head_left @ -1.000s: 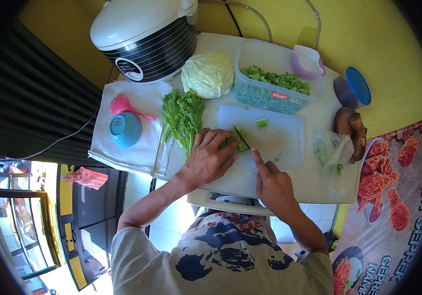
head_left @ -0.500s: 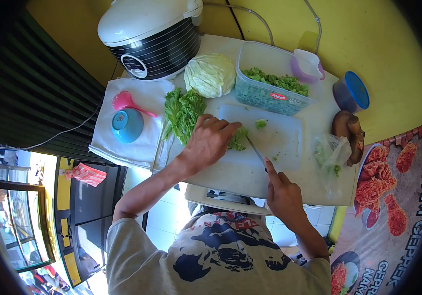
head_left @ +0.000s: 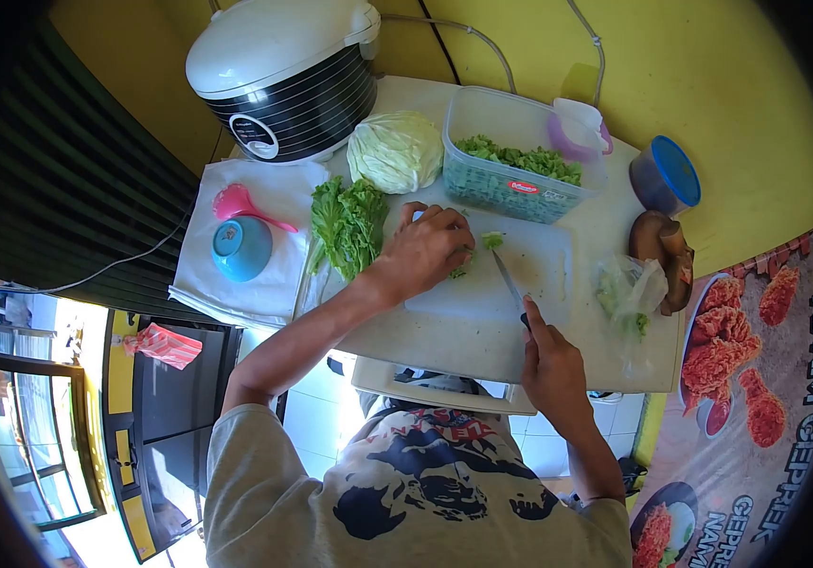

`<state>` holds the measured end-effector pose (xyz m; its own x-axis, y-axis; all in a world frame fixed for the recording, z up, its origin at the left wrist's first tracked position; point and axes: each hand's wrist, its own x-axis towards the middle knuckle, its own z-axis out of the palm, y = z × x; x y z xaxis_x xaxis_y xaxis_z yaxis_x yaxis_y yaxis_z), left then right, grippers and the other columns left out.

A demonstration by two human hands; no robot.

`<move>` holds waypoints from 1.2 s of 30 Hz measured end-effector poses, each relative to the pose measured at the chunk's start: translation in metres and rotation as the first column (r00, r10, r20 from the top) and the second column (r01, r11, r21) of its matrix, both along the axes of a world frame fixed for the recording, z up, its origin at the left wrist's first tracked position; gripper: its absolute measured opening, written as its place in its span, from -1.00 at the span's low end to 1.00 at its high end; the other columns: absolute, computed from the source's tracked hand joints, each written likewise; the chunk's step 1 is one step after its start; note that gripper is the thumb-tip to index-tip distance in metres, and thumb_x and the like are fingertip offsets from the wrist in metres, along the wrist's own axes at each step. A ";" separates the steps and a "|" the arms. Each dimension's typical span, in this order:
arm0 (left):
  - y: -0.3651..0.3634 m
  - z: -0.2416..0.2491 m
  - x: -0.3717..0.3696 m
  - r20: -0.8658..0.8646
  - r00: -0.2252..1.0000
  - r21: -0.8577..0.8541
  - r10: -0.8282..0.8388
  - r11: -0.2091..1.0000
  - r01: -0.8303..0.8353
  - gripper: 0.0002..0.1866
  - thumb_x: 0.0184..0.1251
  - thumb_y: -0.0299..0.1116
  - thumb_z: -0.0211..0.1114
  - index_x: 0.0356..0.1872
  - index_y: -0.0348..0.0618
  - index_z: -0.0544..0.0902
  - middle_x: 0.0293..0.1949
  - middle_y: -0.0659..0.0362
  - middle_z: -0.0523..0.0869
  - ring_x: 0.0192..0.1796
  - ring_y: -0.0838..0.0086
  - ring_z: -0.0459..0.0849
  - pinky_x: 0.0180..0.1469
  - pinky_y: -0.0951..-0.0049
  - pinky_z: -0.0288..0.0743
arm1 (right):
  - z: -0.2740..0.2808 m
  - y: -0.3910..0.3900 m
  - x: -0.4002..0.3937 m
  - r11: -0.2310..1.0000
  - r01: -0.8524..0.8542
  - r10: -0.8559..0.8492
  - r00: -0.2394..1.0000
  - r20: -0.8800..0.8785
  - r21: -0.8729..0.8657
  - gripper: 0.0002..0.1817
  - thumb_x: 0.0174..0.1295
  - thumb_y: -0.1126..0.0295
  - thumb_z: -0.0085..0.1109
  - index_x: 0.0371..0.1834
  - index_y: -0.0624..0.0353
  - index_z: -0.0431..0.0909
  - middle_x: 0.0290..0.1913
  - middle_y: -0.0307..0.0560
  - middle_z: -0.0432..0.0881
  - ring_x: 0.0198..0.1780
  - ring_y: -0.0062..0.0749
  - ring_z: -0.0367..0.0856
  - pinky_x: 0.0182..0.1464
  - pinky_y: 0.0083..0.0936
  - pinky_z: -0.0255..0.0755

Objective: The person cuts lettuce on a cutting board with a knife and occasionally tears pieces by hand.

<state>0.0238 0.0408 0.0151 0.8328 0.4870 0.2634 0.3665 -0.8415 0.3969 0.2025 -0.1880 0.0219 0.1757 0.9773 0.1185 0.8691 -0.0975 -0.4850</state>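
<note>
Your left hand (head_left: 425, 251) cups the chopped greens (head_left: 463, 265) on the cutting board (head_left: 539, 275); your right hand (head_left: 548, 364) grips the knife (head_left: 509, 279), apparently tip-down. Fingertips sit near the blade: a careless slide could nick them.

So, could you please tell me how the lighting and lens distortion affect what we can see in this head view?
In the head view, a fisheye lens bends the table edge and blackens the corners; hard sunlight from the lower left blows out the floor and casts a sharp shadow under the left hand; the knife in the right hand and the chopped greens stay fairly sharp, without obvious motion blur.
</note>
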 end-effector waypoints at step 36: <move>-0.021 0.026 -0.010 0.306 0.950 -0.519 -0.056 0.827 0.215 -0.79 0.34 -0.51 0.52 -0.07 -0.22 0.70 -0.22 0.04 0.86 -0.19 0.17 0.85 -0.01 0.21 0.65 | -0.010 0.083 0.006 0.989 0.117 -0.001 0.627 -0.779 0.092 -0.80 0.41 0.38 0.44 0.00 0.22 0.75 -0.25 -0.26 0.74 -0.22 -0.65 0.63 -0.10 -0.61 0.49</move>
<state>0.0140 0.0194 0.0410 0.8374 0.5037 0.2121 0.0782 -0.4945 0.8656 0.2090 -0.1049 0.0116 0.3155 0.9486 0.0267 0.1602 -0.0255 -0.9868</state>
